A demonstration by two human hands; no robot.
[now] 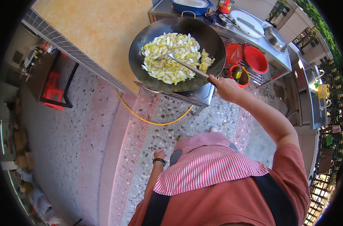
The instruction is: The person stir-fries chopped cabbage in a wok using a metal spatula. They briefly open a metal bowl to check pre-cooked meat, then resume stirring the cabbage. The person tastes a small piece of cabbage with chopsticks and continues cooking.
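Note:
A large dark wok (137,63) sits on a metal stove stand (198,97), full of chopped, pale green and white cabbage (174,60). My right hand (226,87) grips the dark handle end of a long metal wok spatula (189,67), whose head lies partly buried in the cabbage. Down beside my striped apron (208,166), my left hand (160,154) hangs away from the wok, loosely curled; no object shows in it. A dark bangle (159,161) circles that wrist.
A yellow hose (148,121) loops below the stove. Left of the wok is a tan stone counter (95,31). Behind and right, a steel table (278,58) carries a white board (245,24), a cleaver and a metal bowl (275,39). Red basins (256,59) stand on its lower rack.

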